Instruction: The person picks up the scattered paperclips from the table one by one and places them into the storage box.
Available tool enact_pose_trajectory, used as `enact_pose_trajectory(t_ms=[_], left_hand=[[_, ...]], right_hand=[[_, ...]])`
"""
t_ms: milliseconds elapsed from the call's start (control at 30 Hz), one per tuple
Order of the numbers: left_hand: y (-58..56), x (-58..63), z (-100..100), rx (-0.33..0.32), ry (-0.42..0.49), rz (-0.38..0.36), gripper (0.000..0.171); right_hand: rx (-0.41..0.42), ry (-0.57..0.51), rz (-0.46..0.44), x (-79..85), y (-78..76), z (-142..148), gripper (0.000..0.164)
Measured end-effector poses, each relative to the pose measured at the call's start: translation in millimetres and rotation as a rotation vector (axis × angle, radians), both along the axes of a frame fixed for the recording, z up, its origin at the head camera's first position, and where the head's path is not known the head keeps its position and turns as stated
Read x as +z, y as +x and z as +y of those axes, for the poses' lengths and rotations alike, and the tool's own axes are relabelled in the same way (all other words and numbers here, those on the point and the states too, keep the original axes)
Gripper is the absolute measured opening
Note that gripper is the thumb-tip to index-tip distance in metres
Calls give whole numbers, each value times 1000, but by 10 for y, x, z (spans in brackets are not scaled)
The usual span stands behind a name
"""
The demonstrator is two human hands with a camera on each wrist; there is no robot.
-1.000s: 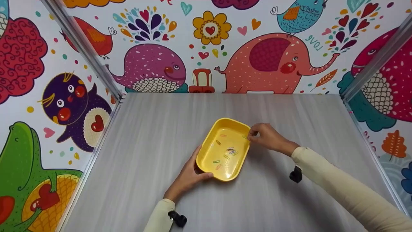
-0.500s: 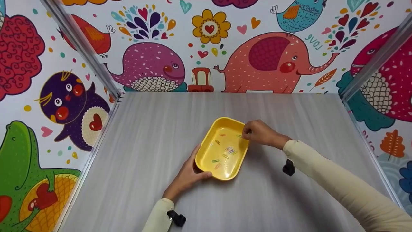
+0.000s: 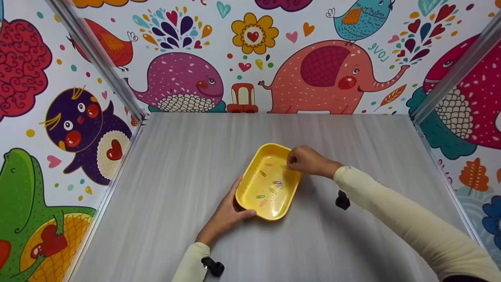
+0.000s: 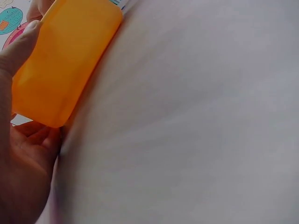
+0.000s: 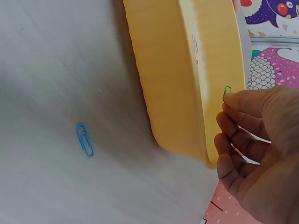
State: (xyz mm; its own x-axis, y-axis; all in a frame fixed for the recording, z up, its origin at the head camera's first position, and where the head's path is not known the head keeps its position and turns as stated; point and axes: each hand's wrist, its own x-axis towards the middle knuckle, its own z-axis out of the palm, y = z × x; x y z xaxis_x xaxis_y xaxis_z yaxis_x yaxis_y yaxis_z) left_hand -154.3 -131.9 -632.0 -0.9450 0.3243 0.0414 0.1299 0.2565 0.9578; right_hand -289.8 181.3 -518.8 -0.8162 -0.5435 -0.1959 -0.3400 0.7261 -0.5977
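Observation:
My left hand (image 3: 229,215) grips the near left corner of a yellow plastic tray (image 3: 250,188), thumb on the rim and fingers along the outside. Its orange-lit outer side (image 4: 70,65) fills the corner of the left wrist view. Over the right side of the tray, my right hand (image 3: 309,161) pinches a green paper clip (image 5: 227,91) between thumb and index finger, the other fingers curled loosely. Several coloured paper clips lie scattered in the tray, among them a pink clip (image 3: 269,164), a brownish clip (image 3: 262,173) and a green one (image 3: 260,196).
A blue paper clip (image 5: 85,140) lies on the grey table beside the tray in the right wrist view. The table (image 3: 188,156) is bordered by a cartoon-printed back wall (image 3: 250,66) and metal corner posts (image 3: 98,58). Each sleeve carries a small black device (image 3: 213,267).
My right hand has moved left from the tray's right rim to over its inside, carrying the green paper clip. My left hand keeps its grip on the tray.

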Motion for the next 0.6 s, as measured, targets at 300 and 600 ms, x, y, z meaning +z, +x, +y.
enact_pose_trajectory(t_ms=[300,600], left_hand=[[-4,-7,-1,-15,30,2,118],[2,5,9,-6,35,0,118]], right_hand=[[51,62,0,-87,-59,-100,7],[85,59,12,-96,-76,-169,8]])
